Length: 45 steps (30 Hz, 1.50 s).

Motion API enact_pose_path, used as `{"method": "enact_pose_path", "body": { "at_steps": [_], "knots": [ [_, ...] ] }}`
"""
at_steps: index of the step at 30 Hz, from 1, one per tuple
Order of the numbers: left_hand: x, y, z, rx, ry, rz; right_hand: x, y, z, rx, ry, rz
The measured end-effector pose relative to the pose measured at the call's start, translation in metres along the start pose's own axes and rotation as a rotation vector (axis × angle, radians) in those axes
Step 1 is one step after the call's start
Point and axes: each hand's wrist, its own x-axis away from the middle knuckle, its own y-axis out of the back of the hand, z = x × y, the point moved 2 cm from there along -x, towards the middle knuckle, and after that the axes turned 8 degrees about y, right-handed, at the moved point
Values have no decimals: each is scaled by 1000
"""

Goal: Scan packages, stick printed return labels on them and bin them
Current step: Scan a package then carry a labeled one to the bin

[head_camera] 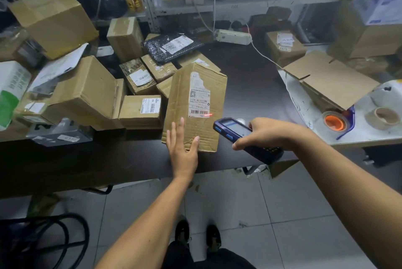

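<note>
A tall brown cardboard package (182, 99) lies on the dark table (250, 86), with a torn white shipping label (199, 97) on top. My left hand (181, 144) rests flat on the package's near end, fingers straight. My right hand (263, 132) grips a dark blue handheld scanner (237, 132), pointed at the package. A red laser line (208, 114) falls on the barcode at the label's lower edge.
Several more cardboard parcels (139, 110) and a black bubble mailer (171, 46) crowd the table's left and back. An open flat box (330, 79), tape rolls (335, 122) and a white side surface (369, 134) lie right. Shelves stand behind. Cables lie on the tiled floor.
</note>
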Motion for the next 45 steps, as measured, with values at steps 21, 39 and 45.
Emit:
{"method": "enact_pose_path", "body": {
  "at_steps": [21, 39, 45],
  "knots": [
    [7, 2, 31, 66, 65, -142, -11, -1, 20, 161, 62, -5],
    [18, 6, 37, 83, 103, -195, -3, -21, 32, 284, 161, -67],
    [18, 14, 34, 105, 147, -197, -21, -30, 20, 87, 54, -202]
  ]
}}
